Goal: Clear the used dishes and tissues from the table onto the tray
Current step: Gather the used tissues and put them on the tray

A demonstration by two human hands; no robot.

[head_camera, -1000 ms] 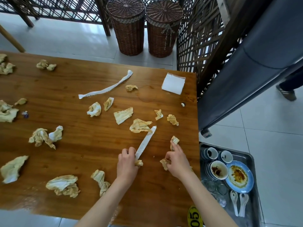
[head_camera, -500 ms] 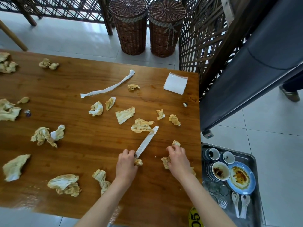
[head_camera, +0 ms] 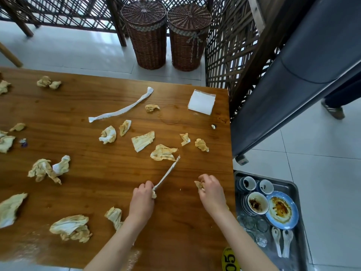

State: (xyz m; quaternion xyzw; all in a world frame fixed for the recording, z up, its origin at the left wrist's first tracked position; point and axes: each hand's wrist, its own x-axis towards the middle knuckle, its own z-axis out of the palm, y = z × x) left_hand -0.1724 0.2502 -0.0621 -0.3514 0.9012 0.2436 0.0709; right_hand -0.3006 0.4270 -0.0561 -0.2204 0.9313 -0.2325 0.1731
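Head view: right hand [head_camera: 212,192] fingers curl round stained crumpled tissue [head_camera: 199,185], mostly hidden. Left hand [head_camera: 143,198] pinches twisted white paper strip [head_camera: 168,172]. More stained tissues [head_camera: 163,152] strewn on brown wooden worktop [head_camera: 97,178]; grey metal tray [head_camera: 293,187] beside it, partly cut off.

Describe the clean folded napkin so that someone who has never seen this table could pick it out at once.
Start at the wooden table and go to its far right corner, beside the lattice screen. The folded napkin lies there alone. It is flat, square and pure white, while the other tissues are crumpled and stained yellow.
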